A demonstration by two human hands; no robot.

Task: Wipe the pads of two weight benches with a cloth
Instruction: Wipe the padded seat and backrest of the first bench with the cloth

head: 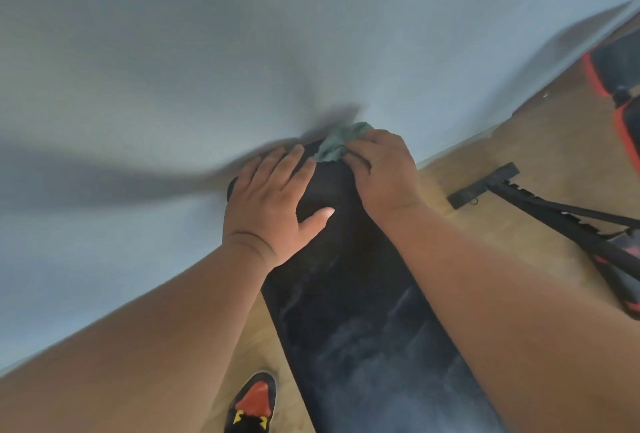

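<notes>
Wiping the far end of the pad (349, 294), by the look of it, with the right hand (381, 169) bunched over a green cloth (337, 145) right at the pad's top edge, hard against the wall (242, 34). Fingers curled down onto the cloth, pinning and gripping it; only a crumpled tuft showed past the knuckles. Left hand (273, 197) lay flat on the pad just beside, fingers straight and spread, thumb out toward the middle, holding nothing, seemingly bracing the pad.

Ran lengthwise, that pad, from the wall back toward the body, between the two forearms, so the long axis pointed straight at the wearer. Cloth sat at the far tip; nearly all the unwiped length lay nearer, below the fingers. Pale dusty streaks showed on the near stretch, which suggested most of the job on this pad was not yet done. Next stroke would likely call for a pull back along the axis, with the right hand best placed, being already on the cloth. Left hand stood in the path on its side and might need lifting clear.

Second bench (616, 65), black with red trim, lay well apart at the far right on the wood floor (467, 169), with a black frame (540, 204) between. Shoe (254, 405) beside the pad, near edge.
</notes>
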